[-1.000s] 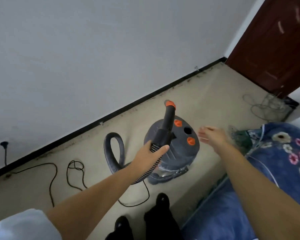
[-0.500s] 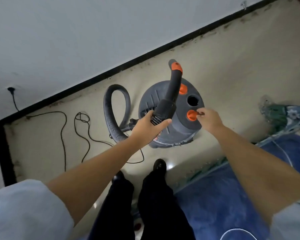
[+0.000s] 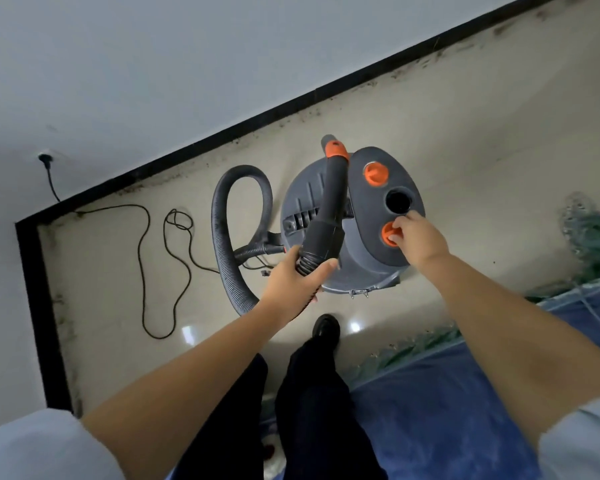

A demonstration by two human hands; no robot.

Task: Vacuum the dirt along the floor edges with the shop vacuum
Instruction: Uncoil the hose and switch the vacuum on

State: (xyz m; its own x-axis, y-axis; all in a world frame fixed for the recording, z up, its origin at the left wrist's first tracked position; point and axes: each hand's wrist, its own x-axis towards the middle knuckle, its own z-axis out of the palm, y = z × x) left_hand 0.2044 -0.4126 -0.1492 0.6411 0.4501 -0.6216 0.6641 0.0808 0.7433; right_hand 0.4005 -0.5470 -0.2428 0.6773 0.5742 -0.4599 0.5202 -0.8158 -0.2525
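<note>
A grey shop vacuum (image 3: 368, 258) with orange knobs stands on the beige floor near the wall. My left hand (image 3: 293, 282) grips the ribbed hose where it joins the black nozzle (image 3: 333, 192), whose orange-ringed tip points toward the wall. My right hand (image 3: 418, 237) pinches the nearer orange knob (image 3: 390, 233) on the vacuum's lid. The hose (image 3: 229, 230) loops on the floor to the left of the vacuum. Dark dirt specks (image 3: 413, 69) lie along the black baseboard (image 3: 222, 133).
A black power cord (image 3: 142, 258) snakes over the floor from a wall plug (image 3: 45, 158) at left. A blue bedcover (image 3: 465, 410) lies at lower right, with green netting (image 3: 589, 233) beside it. My legs and a black shoe (image 3: 324, 329) stand just behind the vacuum.
My right hand came down from mid-air onto the orange knob on the lid. The view tilted downward and nearer to the vacuum. My left hand kept its hold on the hose.
</note>
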